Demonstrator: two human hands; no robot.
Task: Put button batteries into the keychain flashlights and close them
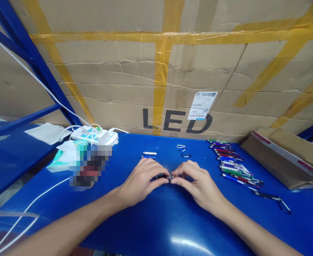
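Fingertips of my left hand (145,176) and my right hand (195,177) meet at a small dark flashlight (170,177) with a silvery part showing between them. Each hand pinches one side of it; my fingers cover most of its length. Beyond my left hand lie a silver tube (149,153) and a blue tube (149,156), side by side. Past my right hand are loose carabiners: a silvery one (181,146), a blue one (183,150) and a dark one (186,155). Further right, several coloured flashlights with carabiners (228,164) form a slanting row, with a black one (265,195) nearest me.
A white power strip (94,136) with plugs and cables stands at the back left, beside a tissue pack (65,156) and a pixelated object (89,170). An open cardboard box (284,160) sits at the right. A large taped carton (124,85) walls off the back.
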